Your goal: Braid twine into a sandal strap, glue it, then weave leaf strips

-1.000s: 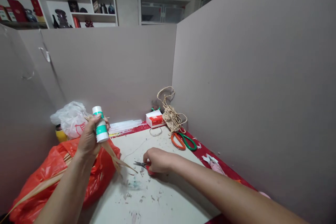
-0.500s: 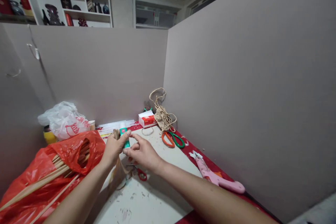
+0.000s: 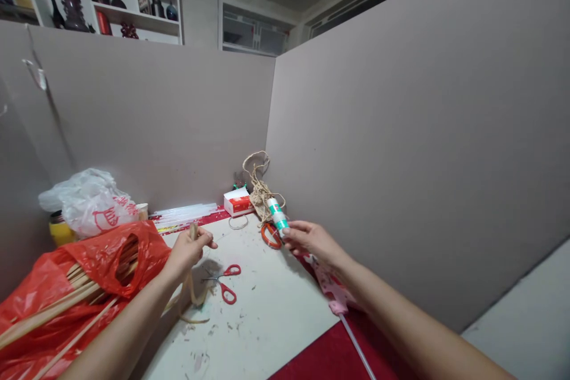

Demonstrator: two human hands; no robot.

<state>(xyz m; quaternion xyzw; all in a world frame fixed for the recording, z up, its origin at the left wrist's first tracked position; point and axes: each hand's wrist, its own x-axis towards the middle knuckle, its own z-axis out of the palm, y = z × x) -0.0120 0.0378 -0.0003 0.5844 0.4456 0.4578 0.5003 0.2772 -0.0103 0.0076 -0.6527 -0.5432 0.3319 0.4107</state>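
Risk: the glue stick, pinched only at its lower end over the table's far right, could be dropped onto the twine. Right hand fingers are clamped on it. Left hand is closed around a tan strip, beside the red scissors.

Both forearms bare, no sleeves in view; hands ungloved; no rings or watch.

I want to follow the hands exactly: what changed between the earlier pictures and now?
The white-and-green tube passed from the left hand to the right hand, which carried it right, toward the twine. The right hand left the small red scissors. The left hand still grips the straw strip.
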